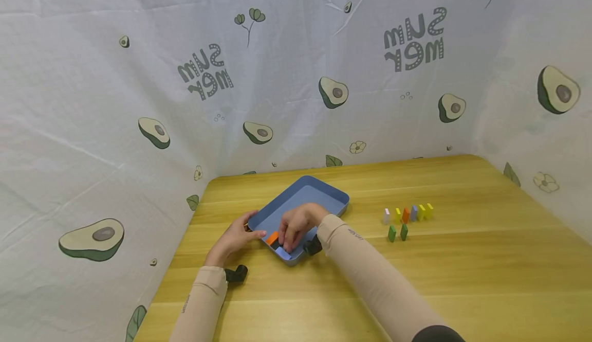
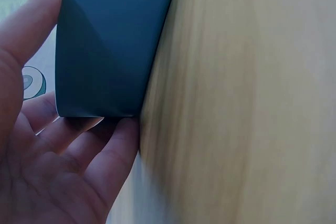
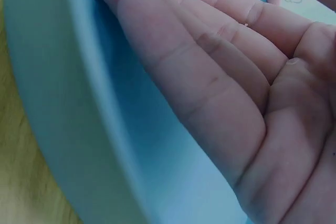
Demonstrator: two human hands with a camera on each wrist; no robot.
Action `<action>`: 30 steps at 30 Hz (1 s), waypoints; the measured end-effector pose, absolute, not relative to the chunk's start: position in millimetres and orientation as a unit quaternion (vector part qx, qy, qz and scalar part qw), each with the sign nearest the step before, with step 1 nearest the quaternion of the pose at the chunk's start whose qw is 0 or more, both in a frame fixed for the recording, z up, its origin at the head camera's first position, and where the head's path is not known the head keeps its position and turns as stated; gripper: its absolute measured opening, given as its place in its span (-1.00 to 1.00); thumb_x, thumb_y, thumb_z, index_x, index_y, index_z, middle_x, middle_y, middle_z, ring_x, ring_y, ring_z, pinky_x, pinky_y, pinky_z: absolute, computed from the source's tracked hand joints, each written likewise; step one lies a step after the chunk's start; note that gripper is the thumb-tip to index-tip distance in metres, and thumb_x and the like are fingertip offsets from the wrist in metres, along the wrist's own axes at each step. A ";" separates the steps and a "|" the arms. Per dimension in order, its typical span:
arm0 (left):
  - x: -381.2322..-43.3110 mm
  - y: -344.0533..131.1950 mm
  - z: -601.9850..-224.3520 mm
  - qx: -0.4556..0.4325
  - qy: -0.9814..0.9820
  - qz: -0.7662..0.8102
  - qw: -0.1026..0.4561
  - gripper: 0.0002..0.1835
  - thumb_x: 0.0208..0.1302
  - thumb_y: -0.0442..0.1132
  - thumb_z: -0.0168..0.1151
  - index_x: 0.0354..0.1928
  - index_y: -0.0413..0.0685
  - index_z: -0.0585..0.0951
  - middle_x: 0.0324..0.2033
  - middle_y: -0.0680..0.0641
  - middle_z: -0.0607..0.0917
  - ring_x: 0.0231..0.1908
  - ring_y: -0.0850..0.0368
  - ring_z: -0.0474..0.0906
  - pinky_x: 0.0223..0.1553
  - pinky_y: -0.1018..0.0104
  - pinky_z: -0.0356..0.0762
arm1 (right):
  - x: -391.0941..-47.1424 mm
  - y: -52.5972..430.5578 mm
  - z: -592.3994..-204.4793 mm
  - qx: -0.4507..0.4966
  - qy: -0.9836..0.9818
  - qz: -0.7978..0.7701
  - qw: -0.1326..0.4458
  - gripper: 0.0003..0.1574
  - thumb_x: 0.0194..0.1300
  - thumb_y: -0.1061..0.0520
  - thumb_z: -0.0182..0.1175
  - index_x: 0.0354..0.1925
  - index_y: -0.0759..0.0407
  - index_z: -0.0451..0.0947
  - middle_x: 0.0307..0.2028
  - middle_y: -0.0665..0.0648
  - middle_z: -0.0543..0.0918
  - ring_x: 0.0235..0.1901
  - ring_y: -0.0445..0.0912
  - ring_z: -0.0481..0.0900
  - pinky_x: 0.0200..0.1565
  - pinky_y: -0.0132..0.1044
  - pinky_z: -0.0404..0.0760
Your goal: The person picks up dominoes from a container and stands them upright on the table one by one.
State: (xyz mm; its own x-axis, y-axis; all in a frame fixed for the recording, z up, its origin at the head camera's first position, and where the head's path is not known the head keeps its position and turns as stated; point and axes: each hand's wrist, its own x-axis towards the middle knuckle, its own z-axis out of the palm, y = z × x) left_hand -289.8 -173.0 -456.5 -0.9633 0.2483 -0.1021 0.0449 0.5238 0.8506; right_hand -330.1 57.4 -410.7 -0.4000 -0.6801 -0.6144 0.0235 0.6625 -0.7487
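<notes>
A blue rectangular tray [image 1: 334,194] with rounded corners lies at an angle on the wooden table. My left hand [image 1: 236,240] grips its left corner, thumb over the rim and fingers against the outer wall [image 2: 105,51]. Inside the tray, my right hand [image 1: 299,223] reaches down to the near end with bent fingers. By its fingertips lie an orange block [image 1: 273,238], a dark block [image 1: 276,245] and a light blue block [image 1: 283,253]. In the right wrist view the fingers [image 3: 173,61] lie close together just inside the tray wall; whether they pinch a block is hidden.
Right of the tray, several small blocks stand in a row, among them a white block [image 1: 386,216], an orange block [image 1: 406,215] and a blue block [image 1: 413,213]. Two green blocks [image 1: 392,233] stand in front. A printed cloth [image 1: 296,74] hangs behind the table [image 1: 462,259].
</notes>
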 end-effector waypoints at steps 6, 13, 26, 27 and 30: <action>-290.4 -174.2 -458.3 0.087 0.860 0.491 0.109 -0.11 0.24 -0.13 0.44 0.52 -0.13 0.21 0.38 -0.34 0.40 0.33 -0.30 0.41 0.26 -0.08 0.48 | -327.9 55.0 -414.4 -0.211 0.756 -0.356 0.507 -0.86 0.32 0.41 0.22 -0.16 0.31 0.62 -0.35 0.12 0.73 -0.32 -0.15 0.70 -0.05 -0.29 0.72; -288.0 -172.1 -459.2 0.091 0.857 0.495 0.108 -0.14 0.26 -0.19 0.42 0.52 -0.17 0.21 0.39 -0.35 0.39 0.33 -0.33 0.40 0.27 -0.11 0.47 | -323.1 51.4 -420.3 -0.215 0.751 -0.351 0.516 -0.84 0.34 0.39 0.21 -0.15 0.28 0.66 -0.34 0.10 0.73 -0.32 -0.13 0.71 -0.10 -0.31 0.72; -292.1 -173.2 -458.0 0.091 0.859 0.492 0.109 -0.13 0.26 -0.16 0.42 0.52 -0.15 0.21 0.40 -0.35 0.37 0.35 -0.32 0.38 0.27 -0.10 0.47 | -319.4 49.3 -417.0 -0.241 0.766 -0.323 0.500 -0.86 0.37 0.36 0.20 -0.16 0.26 0.67 -0.36 0.06 0.69 -0.34 -0.14 0.67 -0.10 -0.29 0.72; -292.2 -173.4 -458.1 0.090 0.859 0.491 0.111 -0.13 0.26 -0.15 0.42 0.53 -0.15 0.20 0.41 -0.35 0.36 0.35 -0.31 0.38 0.27 -0.10 0.47 | -319.4 49.4 -417.1 -0.244 0.767 -0.320 0.500 -0.86 0.37 0.36 0.20 -0.17 0.25 0.68 -0.36 0.05 0.69 -0.34 -0.14 0.66 -0.11 -0.29 0.71; -292.3 -173.4 -458.0 0.088 0.860 0.490 0.112 -0.13 0.26 -0.15 0.42 0.53 -0.13 0.21 0.40 -0.34 0.38 0.34 -0.29 0.40 0.26 -0.07 0.49 | -319.1 50.0 -416.7 -0.250 0.768 -0.312 0.500 -0.87 0.37 0.34 0.21 -0.22 0.22 0.68 -0.38 0.02 0.67 -0.34 -0.16 0.64 -0.14 -0.31 0.70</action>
State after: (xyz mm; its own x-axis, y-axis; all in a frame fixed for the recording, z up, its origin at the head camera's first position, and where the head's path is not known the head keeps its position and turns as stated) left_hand -292.3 -173.4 -458.0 -0.9597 0.2601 -0.1060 0.0417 0.5049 0.8622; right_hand -319.1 50.0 -416.7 -0.3749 -0.6967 -0.6117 -0.0731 0.6799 -0.7296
